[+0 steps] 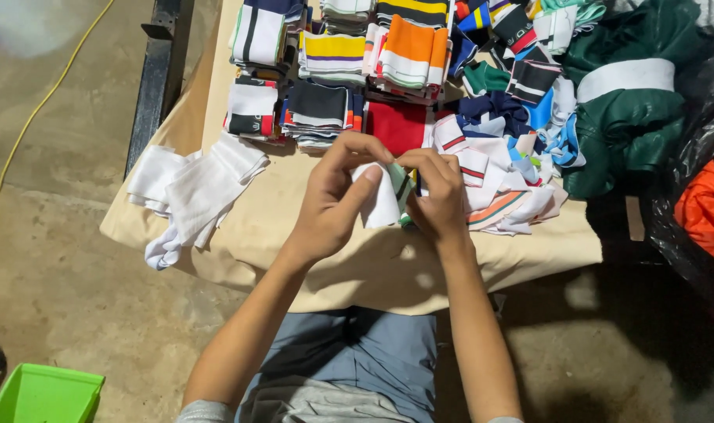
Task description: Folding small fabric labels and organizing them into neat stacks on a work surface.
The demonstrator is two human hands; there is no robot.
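knees in blue-grey shorts (pixel 372 352) are showing nearest, and just beyond them both hands are meeting over the front edge of the tan cloth-covered table (pixel 357 266). left hand (pixel 333 200) is closing thumb and fingers on a small white knit piece (pixel 382 205), while right hand (pixel 437 196) is pinching the same piece at its green-and-dark striped edge, fingers curled tight around it. the piece is hanging between the two hands, slightly above the table, folding over itself. it is looking light, soft and stretchy, nothing fragile about it, likely to flop if held at one corner only; taking it by the two short ends, as both hands are doing, seems the steadier hold. to the left, plain white pieces (pixel 196 188) are lying loose at the table edge. to the right, a jumble of striped trims (pixel 502 184) is spreading out. farther back, folded stacks of striped collars (pixel 333 63) are sitting in rows, with a dark green bundle (pixel 623 102) beside them.
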